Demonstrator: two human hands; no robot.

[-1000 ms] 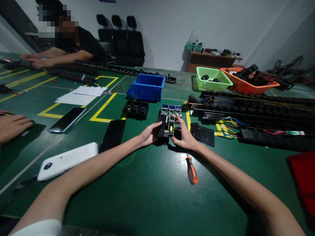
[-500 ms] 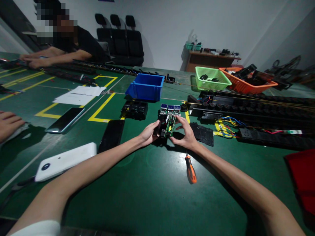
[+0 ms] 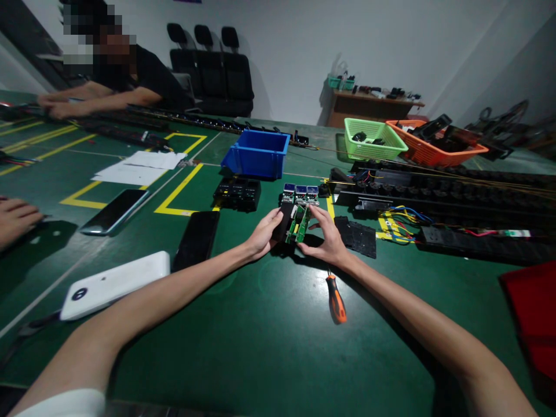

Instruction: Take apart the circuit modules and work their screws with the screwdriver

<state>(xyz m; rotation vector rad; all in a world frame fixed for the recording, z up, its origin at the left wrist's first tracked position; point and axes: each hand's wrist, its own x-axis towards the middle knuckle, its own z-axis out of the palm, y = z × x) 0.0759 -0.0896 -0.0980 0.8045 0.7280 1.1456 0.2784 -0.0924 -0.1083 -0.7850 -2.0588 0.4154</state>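
Observation:
My left hand (image 3: 263,235) grips a black plastic housing (image 3: 284,220) from its left side. In my right hand (image 3: 326,236) is a green circuit board (image 3: 301,226), pinched between thumb and fingertips at its right edge. The board stands tilted against the open side of the housing; whether it is partly inside I cannot tell. Just beyond them sit three small modules with blue screens (image 3: 301,190). An orange and black screwdriver (image 3: 336,300) lies below my right wrist. Flat black plates (image 3: 356,236) rest to the right of that hand.
A blue bin (image 3: 256,155) and a black module (image 3: 237,194) stand at the back left. Phones (image 3: 196,238) and a white device (image 3: 117,284) lie left. Long black rails with wires (image 3: 391,191) fill the right, before green (image 3: 376,139) and orange baskets (image 3: 434,145). Another person (image 3: 130,81) works far left.
The black housing has turned in my left hand so its broad side shows more. The board has tilted slightly with it. Another person's hand at the left edge has shifted a little.

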